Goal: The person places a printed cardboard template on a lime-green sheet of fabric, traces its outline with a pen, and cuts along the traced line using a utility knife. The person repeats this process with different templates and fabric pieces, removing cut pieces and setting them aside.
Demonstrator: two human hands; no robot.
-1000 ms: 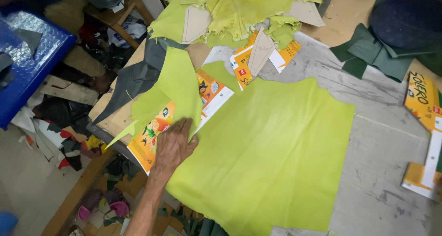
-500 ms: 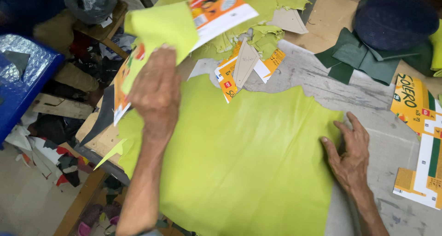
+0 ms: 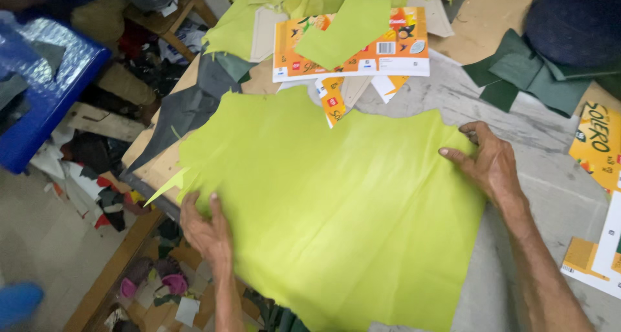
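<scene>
Head view: orange carton (image 3: 401, 50) beyond lime sheet (image 3: 336, 202).

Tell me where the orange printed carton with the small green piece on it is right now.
The orange carton lies flat at the top centre of the head view, beyond the far edge of the big lime-green sheet, with dark green scraps to its right.

Grey worn counter (image 3: 550, 196) fills right side, wooden edge on left. Pale floor (image 3: 39, 254) lower left, littered with dark and red scraps (image 3: 107, 196). Blue plastic-wrapped block (image 3: 39, 79) upper left. Wooden stool (image 3: 169, 22) behind. Flat, even light, soft shadows.
</scene>
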